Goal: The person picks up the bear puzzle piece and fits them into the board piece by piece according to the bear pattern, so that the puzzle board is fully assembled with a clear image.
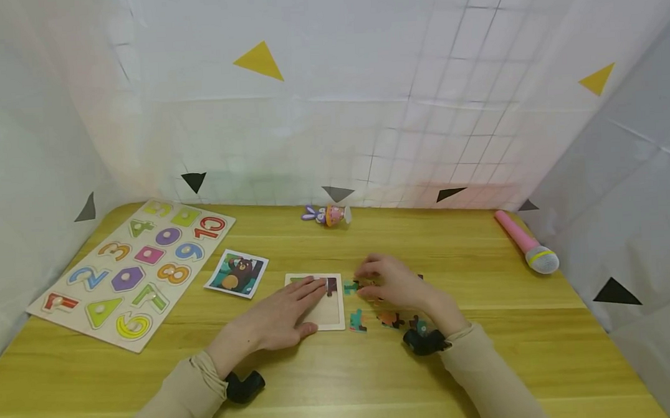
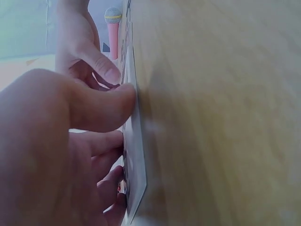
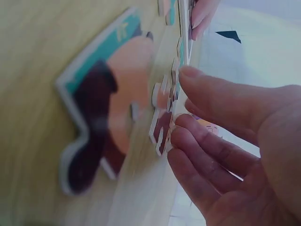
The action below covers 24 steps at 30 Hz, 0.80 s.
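The left hand [image 1: 280,316] lies with fingers straight over a square white-rimmed puzzle tray [image 1: 333,327], thumb at its near edge. A dark puzzle piece [image 1: 331,286] sits in the tray's upper right corner by the fingertips. Just right of the tray, the right hand [image 1: 393,285] hovers low over loose jigsaw pieces, its thumb and fingers spread apart around a teal piece [image 1: 349,287]. Nearer the person lie another teal piece [image 1: 357,321], an orange-and-brown piece [image 1: 391,319] and a dark teal piece [image 1: 419,325]. Other pieces are partly hidden beneath the right hand.
A bear picture card [image 1: 238,274] lies left of the tray. Farther left is a wooden number-and-shape board [image 1: 173,302]. A purple rabbit figure [image 1: 326,215] lies at the back, and a pink toy microphone [image 1: 527,243] at the right. White cloth walls [image 1: 332,134] enclose the table.
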Tool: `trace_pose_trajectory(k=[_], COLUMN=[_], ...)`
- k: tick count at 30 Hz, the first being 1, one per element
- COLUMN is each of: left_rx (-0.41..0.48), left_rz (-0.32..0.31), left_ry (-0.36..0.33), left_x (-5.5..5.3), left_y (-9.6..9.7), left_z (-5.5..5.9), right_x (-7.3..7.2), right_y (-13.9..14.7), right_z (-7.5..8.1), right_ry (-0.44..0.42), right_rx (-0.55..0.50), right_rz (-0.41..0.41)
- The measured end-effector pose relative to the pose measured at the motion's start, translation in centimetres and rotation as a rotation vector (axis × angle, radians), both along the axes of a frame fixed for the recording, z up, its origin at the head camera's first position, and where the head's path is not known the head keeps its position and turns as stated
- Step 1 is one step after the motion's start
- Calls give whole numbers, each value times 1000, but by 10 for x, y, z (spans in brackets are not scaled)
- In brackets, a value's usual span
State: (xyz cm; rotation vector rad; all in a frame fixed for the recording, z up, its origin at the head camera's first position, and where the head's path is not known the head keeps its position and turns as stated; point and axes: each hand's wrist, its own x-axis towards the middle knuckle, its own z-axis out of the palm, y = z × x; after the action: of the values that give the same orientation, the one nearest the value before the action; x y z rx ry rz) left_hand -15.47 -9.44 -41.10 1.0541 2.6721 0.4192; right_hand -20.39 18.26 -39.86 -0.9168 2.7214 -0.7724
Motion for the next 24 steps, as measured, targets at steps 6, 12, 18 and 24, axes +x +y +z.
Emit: trace_pose_trajectory(k=[6,12,18,24], left_rx=[-2,2,7,12], left_rz=[-26,-30,-29,-32], left_ry=[44,56,51,57], left_x=[0,0,0,0], left_y=[0,0,0,1], left_z=[-1,-2,-3,-3], right_x=[2,3,4,5], right_y=[2,-1,-1,-1], right_z=[-4,-7,-7,-5], right_ry=[23,64,87,100], right_rx=[0,-8,-9,24], right_rz=[-7,-8,3,22])
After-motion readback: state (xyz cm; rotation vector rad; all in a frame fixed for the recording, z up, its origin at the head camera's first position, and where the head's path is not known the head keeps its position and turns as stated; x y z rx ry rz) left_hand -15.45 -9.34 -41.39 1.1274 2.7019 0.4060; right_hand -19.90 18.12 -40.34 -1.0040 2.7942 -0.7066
